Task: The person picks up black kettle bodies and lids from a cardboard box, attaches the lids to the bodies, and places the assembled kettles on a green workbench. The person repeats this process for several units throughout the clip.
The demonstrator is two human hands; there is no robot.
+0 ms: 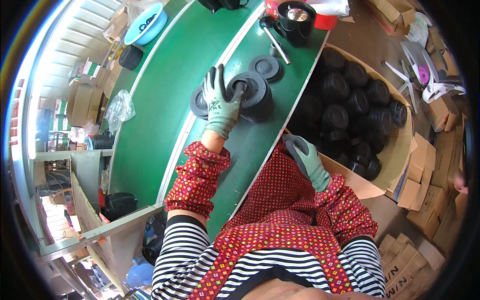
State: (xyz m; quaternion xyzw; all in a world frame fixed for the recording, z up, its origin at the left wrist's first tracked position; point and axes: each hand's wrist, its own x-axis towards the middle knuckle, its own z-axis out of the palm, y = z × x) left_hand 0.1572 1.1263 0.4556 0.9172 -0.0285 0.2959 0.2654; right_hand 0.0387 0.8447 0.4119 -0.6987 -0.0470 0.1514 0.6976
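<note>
My left hand (pixel 219 102), in a pale green glove with dark fingertips, is over the green work table (pixel 150 95). Its fingers stretch out and its thumb reaches onto the top of a stack of black round plastic discs (pixel 259 102). Partly covered by that hand, another black disc (pixel 198 104) lies at its left side. A further black disc (pixel 265 67) lies just beyond the stack. My right hand (pixel 306 159), gloved alike, is low beside the table's right edge, near the large carton. Its fingers are loosely bent and apart, with nothing visible in them.
The large open carton (pixel 400 170) at the right holds many black ribbed round parts (pixel 345 100). A black mug (pixel 296 25) and a metal-shafted tool (pixel 275 42) occupy the table's far end. Beyond the table's left side are a blue basin (pixel 146 24) and a clear plastic bag (pixel 120 109).
</note>
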